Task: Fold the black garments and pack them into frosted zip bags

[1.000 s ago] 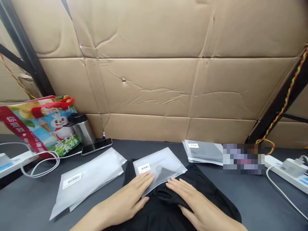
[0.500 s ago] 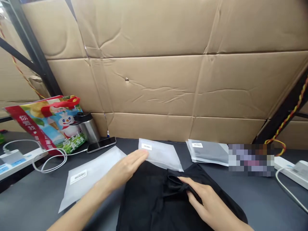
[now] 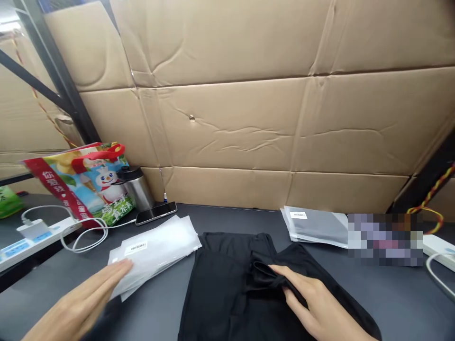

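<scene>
A black garment (image 3: 227, 284) lies spread on the dark table (image 3: 391, 298) in front of me. My right hand (image 3: 313, 308) rests on its right half, fingers pressed together on a fold of the cloth. My left hand (image 3: 81, 303) lies flat and open at the lower left, its fingertips touching the near edge of a stack of frosted plastic bags (image 3: 156, 251) with a barcode label. The stack sits just left of the garment.
A second pile of frosted bags (image 3: 316, 225) lies at the back right. A phone (image 3: 155, 213), a steel flask (image 3: 137, 187), a colourful tote bag (image 3: 78, 182), power strips (image 3: 28, 234) and white cables (image 3: 85, 232) crowd the back left. Cardboard (image 3: 249, 118) walls the rear.
My left hand carried the frosted bag off the garment and set it on the stack at the left. My right hand stayed on the garment's fold.
</scene>
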Available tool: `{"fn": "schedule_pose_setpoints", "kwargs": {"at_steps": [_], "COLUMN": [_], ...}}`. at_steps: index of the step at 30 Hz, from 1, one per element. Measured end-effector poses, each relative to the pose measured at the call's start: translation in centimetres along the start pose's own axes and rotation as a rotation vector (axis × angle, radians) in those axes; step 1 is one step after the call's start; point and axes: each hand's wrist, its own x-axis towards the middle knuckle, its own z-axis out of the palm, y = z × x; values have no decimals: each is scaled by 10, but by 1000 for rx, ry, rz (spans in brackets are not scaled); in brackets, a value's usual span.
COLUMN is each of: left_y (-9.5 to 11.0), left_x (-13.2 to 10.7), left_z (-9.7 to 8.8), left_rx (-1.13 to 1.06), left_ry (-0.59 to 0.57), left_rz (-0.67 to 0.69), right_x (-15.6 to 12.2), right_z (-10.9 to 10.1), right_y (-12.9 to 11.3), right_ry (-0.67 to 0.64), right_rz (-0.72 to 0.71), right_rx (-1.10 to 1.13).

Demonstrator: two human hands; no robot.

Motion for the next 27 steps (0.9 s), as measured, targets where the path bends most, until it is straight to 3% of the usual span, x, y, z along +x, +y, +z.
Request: {"fn": "schedule_pose_setpoints", "kwargs": {"at_steps": [3, 7, 11, 15, 18, 20, 23, 27], "left_y": [13, 38, 51, 44, 36, 41, 71, 124], "left_x": [7, 57, 94, 88, 79, 82, 96, 108], "left_z": [3, 1, 20, 47, 55, 50, 28, -1], "left_rx": [15, -42, -115, -104, -63, -37, -97, -276], "left_ry": [-25, -137, -265, -348, -336, -236, -107, -262], "left_rz": [-21, 12, -22, -177, -189, -132, -36, 110], "right_x": [0, 1, 2, 2, 2, 2, 3, 18], "right_z": [1, 0, -3, -4, -6, -7, -7, -6], "right_y": [1, -4, -10, -12, -14, -17, -26, -45], "right_ry": [-4, -13, -17, -3, 4, -3, -39, -65], "right_rz": [7, -3, -17, -4, -2, -20, -37, 29], "right_rx": [-7, 11, 41, 53, 34, -5, -127, -368]}}
